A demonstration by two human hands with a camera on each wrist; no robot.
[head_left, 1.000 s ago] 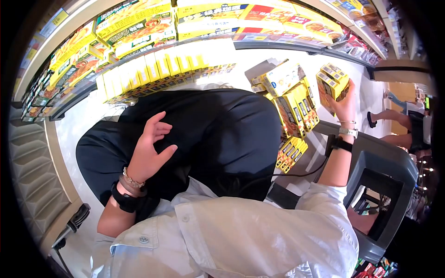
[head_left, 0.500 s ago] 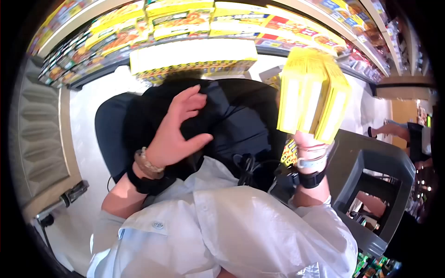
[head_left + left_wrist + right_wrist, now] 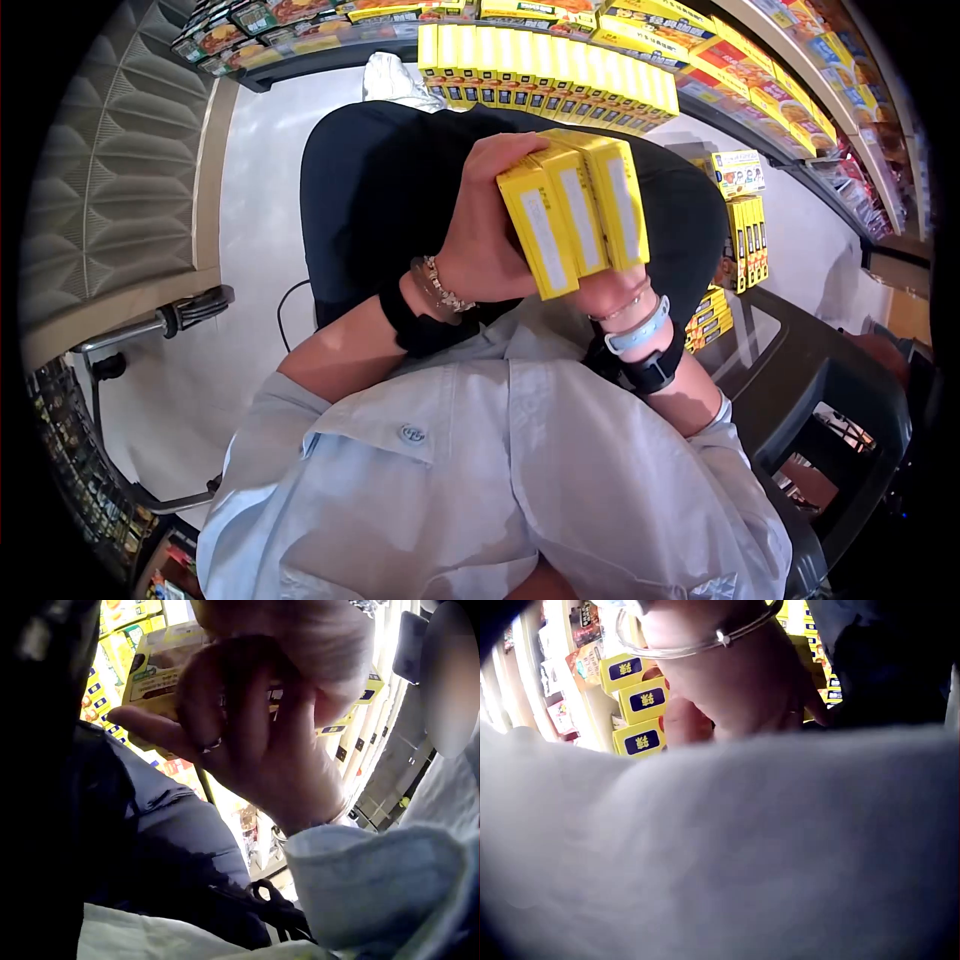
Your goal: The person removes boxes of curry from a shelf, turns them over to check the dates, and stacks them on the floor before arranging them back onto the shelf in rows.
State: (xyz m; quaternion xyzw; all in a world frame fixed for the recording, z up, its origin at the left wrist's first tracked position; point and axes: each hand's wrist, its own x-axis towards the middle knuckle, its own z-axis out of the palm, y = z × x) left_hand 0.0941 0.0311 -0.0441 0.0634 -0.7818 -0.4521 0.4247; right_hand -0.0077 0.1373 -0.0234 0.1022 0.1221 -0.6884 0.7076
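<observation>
Holding three yellow boxes [image 3: 575,215] together over my dark trousers [image 3: 350,200], and both hands are busy: my left hand [image 3: 482,235] wraps the left side, my right hand [image 3: 608,292] grips low at the near end, its fingers mostly hidden in the head view. Now, the danger! These boxes sit stepped, not flush, so if my squeeze slackens, I reckon the middle one slips out and drops; tilt too far and the right-hand one could slide off its neighbour. And the direction: narrow, white-striped faces look up at me, their long axis running away from my body towards the row of boxes [image 3: 545,75], far ends leaning left.
</observation>
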